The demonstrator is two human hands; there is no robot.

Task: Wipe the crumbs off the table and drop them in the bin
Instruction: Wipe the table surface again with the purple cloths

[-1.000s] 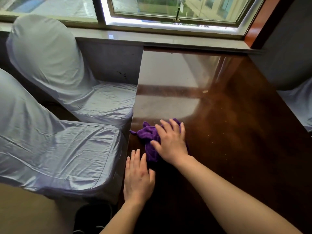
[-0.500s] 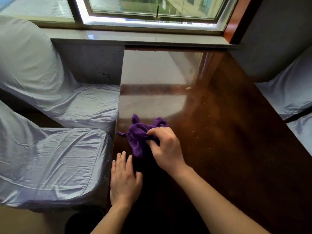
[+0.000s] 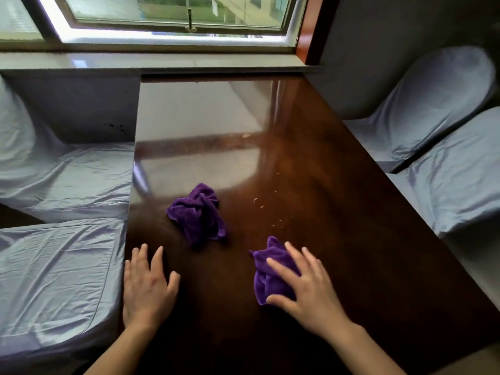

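Observation:
A dark glossy wooden table fills the middle of the view. Small pale crumbs lie scattered right of centre, and one more crumb sits farther back. A crumpled purple cloth lies free on the table. My right hand presses with spread fingers on a second purple cloth, just in front of the crumbs. My left hand lies flat and empty at the table's left edge. No bin is in view.
Chairs in pale blue-grey covers stand on both sides: two on the left and two on the right. A window sill and a window close off the far end of the table.
My right hand has let go of the bunched cloth near the left edge and moved right, onto a second purple cloth. My left hand stays flat on the table.

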